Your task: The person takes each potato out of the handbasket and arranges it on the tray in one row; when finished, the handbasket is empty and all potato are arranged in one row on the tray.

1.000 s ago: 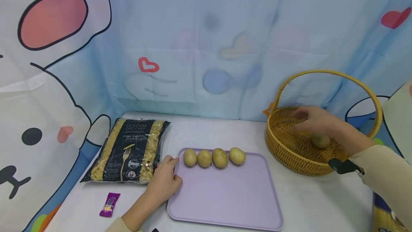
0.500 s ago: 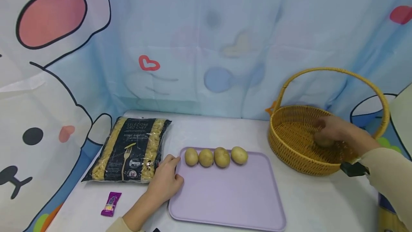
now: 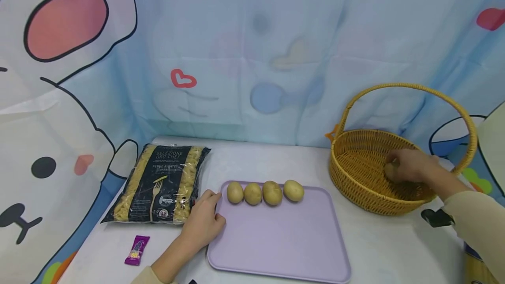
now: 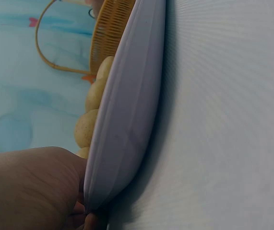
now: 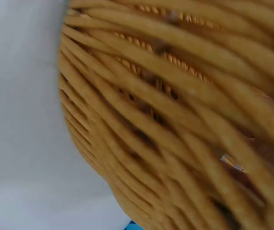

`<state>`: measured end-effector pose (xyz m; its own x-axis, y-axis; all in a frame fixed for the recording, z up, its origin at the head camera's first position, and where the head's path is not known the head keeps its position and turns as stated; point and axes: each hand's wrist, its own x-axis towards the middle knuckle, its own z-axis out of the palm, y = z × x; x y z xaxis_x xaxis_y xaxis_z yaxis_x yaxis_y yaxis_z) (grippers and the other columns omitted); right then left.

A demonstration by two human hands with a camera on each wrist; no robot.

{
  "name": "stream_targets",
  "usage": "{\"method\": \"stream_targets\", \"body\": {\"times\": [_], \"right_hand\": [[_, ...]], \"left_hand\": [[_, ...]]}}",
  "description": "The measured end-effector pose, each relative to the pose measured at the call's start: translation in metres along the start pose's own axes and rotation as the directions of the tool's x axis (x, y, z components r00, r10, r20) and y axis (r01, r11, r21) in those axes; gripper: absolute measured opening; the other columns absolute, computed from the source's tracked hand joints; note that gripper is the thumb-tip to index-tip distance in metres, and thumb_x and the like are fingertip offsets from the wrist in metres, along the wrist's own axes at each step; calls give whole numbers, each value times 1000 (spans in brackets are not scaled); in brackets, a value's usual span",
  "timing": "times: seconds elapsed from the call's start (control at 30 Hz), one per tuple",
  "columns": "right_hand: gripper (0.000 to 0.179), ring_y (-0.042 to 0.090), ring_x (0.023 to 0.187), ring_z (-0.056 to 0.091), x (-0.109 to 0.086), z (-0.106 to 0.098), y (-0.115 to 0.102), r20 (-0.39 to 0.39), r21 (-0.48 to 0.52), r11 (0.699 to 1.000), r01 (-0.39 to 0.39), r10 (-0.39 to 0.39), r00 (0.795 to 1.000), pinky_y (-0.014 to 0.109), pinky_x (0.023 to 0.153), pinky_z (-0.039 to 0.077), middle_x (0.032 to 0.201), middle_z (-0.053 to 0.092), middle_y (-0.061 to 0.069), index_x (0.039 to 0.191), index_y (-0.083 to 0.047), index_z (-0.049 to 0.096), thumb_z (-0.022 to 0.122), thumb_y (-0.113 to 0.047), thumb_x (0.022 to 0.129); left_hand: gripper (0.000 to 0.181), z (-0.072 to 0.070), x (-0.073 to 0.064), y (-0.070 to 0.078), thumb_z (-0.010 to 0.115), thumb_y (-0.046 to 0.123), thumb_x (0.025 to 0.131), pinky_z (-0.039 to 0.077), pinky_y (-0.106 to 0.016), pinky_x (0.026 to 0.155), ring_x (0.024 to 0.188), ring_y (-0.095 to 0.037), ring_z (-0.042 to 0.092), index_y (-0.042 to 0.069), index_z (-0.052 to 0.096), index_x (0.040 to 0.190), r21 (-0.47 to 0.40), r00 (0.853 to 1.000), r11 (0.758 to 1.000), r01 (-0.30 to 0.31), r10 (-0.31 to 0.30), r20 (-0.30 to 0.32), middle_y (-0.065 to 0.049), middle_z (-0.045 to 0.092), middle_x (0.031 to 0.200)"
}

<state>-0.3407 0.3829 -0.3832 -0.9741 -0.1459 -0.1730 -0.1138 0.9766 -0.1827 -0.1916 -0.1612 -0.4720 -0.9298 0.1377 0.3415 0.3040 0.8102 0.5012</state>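
My left hand pinches the left rim of a lilac tray; in the left wrist view the hand meets the tray's edge. Along the tray's far side sits a row of several potatoes. Inside the wicker basket at the right, my right hand grips another potato, mostly covered by the fingers. The right wrist view is filled by the basket's woven side, which hides most of that hand.
A bag of penne pasta lies left of the tray, with a small purple packet in front of it. The basket's tall handle arches above the right hand. A printed curtain hangs behind the white table.
My right hand has moved right and down inside the basket and closed its fingers round the potato. The left hand stays at the tray's rim.
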Motion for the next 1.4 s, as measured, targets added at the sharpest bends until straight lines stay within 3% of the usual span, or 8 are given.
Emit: {"method": "stream_targets", "body": {"times": [0.2, 0.33, 0.4, 0.57, 0.67, 0.77, 1.1, 1.4], "right_hand": [[53, 37, 84, 53, -2, 3, -1, -69, 9, 999, 38, -38, 997, 75, 69, 24, 96, 64, 17, 116, 1, 63, 78, -28, 73], [55, 32, 81, 55, -3, 1, -8, -112, -18, 996, 83, -84, 990, 61, 65, 39, 99, 65, 16, 117, -1, 63, 78, -32, 74], [55, 29, 80, 56, -3, 0, -14, -127, -27, 994, 102, -105, 986, 56, 63, 41, 100, 65, 14, 118, -2, 63, 77, -35, 75], [57, 33, 84, 58, -8, -6, -26, -152, -19, 991, 130, -131, 980, 67, 65, 37, 106, 65, 18, 119, -3, 62, 79, -34, 74], [58, 29, 82, 58, -13, -7, -33, -155, -13, 989, 147, -147, 977, 56, 64, 43, 106, 65, 17, 120, -4, 62, 80, -35, 74], [58, 23, 77, 56, -17, -7, -41, -158, -1, 986, 170, -168, 973, 37, 58, 43, 107, 65, 15, 121, -5, 62, 80, -33, 74], [57, 22, 76, 54, -38, -15, -73, -193, 38, 976, 212, -201, 960, 34, 57, 41, 102, 64, 9, 122, -11, 62, 81, -26, 71], [51, 18, 88, 58, -59, -16, -115, -267, 1, 941, 339, -326, 907, 42, 70, 30, 98, 64, -4, 115, -21, 66, 84, -24, 68]], "left_hand": [[54, 1, 0, 0, 61, -1, 69, 49, -36, 73, 75, -12, 54, -9, 62, 122, 8, 1000, 1000, -9, 9, -1, -8, 58, 98], [54, 2, 0, 0, 61, -1, 69, 49, -36, 73, 76, -13, 54, -9, 62, 122, 3, 1000, 1000, -10, 10, -2, -8, 59, 99], [54, 1, 0, 1, 62, -1, 68, 49, -36, 73, 76, -14, 55, -9, 62, 122, 4, 1000, 1000, -17, 17, -11, -8, 59, 98], [52, 1, 1, 0, 62, -2, 68, 49, -38, 74, 77, -15, 56, -11, 62, 119, 12, 999, 999, -34, 34, -28, -9, 58, 97], [52, 1, 1, 0, 62, -2, 68, 49, -38, 73, 77, -15, 56, -11, 63, 119, 12, 999, 999, -34, 35, -24, -10, 58, 97], [52, 1, 1, 0, 61, -2, 68, 49, -38, 73, 78, -15, 56, -11, 63, 119, 12, 999, 999, -34, 34, -19, -10, 58, 97], [52, 0, 0, 1, 61, -2, 68, 49, -40, 76, 77, -15, 56, -10, 62, 120, 1, 1000, 1000, -27, 27, -15, -10, 58, 98], [52, 0, -1, 1, 61, -3, 68, 48, -44, 78, 76, -15, 55, -11, 62, 120, 3, 999, 1000, -31, 31, -14, -10, 58, 98]]}}
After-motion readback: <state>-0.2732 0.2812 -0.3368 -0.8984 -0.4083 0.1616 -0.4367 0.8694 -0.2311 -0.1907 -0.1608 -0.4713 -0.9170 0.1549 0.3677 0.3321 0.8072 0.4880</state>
